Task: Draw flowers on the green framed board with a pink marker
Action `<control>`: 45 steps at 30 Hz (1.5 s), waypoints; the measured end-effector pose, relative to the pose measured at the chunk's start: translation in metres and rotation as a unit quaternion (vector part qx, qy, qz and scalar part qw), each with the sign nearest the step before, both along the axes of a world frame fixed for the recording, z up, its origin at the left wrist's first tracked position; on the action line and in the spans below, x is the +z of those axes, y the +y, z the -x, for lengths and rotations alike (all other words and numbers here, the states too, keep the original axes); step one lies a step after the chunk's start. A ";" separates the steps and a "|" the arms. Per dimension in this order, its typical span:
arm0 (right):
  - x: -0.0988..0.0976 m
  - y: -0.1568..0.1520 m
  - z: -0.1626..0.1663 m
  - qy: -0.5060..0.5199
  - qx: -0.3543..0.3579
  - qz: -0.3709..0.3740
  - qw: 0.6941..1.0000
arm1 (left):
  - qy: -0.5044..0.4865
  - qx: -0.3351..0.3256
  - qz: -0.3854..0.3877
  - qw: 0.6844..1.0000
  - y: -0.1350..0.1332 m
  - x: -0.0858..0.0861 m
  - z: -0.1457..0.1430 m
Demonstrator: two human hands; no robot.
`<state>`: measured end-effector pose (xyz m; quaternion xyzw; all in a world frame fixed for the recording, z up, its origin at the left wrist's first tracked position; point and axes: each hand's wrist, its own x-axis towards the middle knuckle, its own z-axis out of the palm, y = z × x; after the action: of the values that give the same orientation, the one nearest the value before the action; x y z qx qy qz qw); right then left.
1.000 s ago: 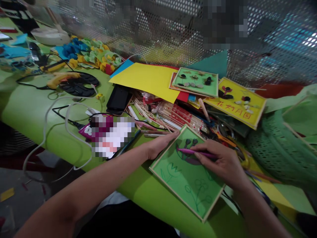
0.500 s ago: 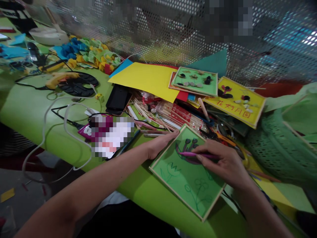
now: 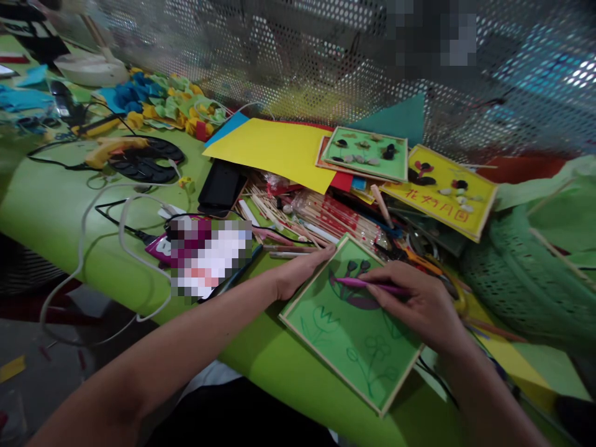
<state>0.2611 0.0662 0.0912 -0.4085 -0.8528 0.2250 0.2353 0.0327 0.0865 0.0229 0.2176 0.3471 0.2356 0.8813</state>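
Observation:
A green picture board [image 3: 339,335] with a pale wooden border lies tilted before me on the table. Drawn flower outlines and dark petal-like pieces show on it. My left hand [image 3: 302,272] holds the board's upper left edge, its fingertips partly hidden at the border. In my right hand [image 3: 412,298] is a pink-purple pen [image 3: 375,285], pinched between thumb and fingers. Its tip touches or hovers just over the purple-coloured leaf shape at the left of the drawn flower; I cannot tell which.
Behind the board lie bamboo sticks [image 3: 274,214], yellow card [image 3: 270,149] and finished-looking framed pictures [image 3: 367,152]. To the right stands a green basket [image 3: 507,279]. A phone [image 3: 212,261], a purple power strip [image 3: 162,248], white cable and yellow glue gun [image 3: 112,149] are at left.
The pen tip has shifted slightly up and left along the leaf shape, and more purple shows below it. My left hand stays at the board's edge.

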 end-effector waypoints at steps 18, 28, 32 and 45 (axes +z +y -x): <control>0.002 0.000 -0.001 -0.008 0.014 0.005 1.000 | -0.023 -0.012 0.018 1.000 0.002 -0.002 -0.001; 0.002 0.000 0.002 -0.008 0.025 0.007 1.000 | -0.009 -0.008 0.017 1.000 0.001 0.000 -0.001; 0.002 0.001 0.002 -0.002 0.018 0.002 1.000 | 0.002 0.006 0.009 1.000 -0.001 0.006 -0.001; 0.003 -0.001 0.002 -0.014 0.025 0.000 1.000 | 0.010 0.006 0.005 1.000 -0.002 0.009 0.001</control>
<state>0.2591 0.0649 0.0941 -0.3901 -0.8660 0.2248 0.2174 0.0321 0.0849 0.0322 0.2139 0.3585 0.2367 0.8773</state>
